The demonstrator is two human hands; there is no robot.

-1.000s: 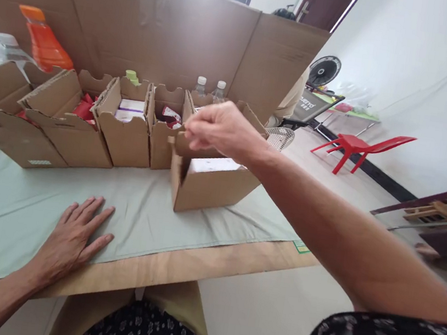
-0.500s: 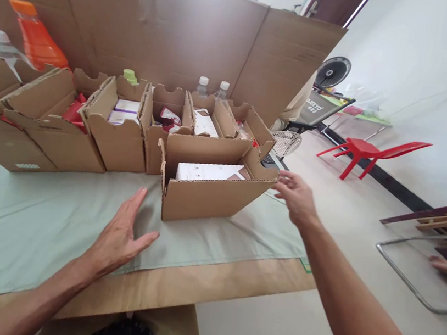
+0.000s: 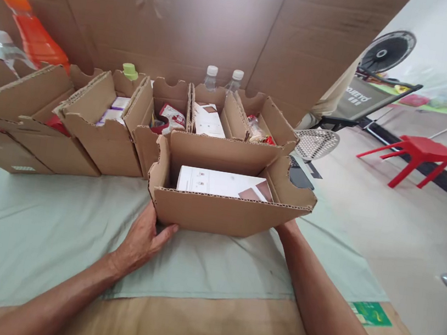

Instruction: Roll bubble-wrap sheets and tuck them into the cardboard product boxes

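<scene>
In front of me a cardboard bin (image 3: 217, 215) sits sideways on the pale green cloth, a white box (image 3: 217, 182) with brown marks lying inside it. My left hand (image 3: 142, 242) grips its lower left corner, the thumb along the front wall and the fingers partly hidden at the left end. At the lower right, my right hand (image 3: 286, 229) is against the bin, its fingers hidden beneath or behind it.
Behind stand several cardboard bins (image 3: 100, 142) in a row, holding packets and boxes. An orange bottle (image 3: 41, 42) and two white-capped bottles (image 3: 235, 82) rise behind them, before a cardboard panel (image 3: 210, 21). A red chair (image 3: 420, 153) stands at right.
My left hand has moved onto the bin's left end. My right hand has gone from the upper right corner to low on that side. The view has shifted closer.
</scene>
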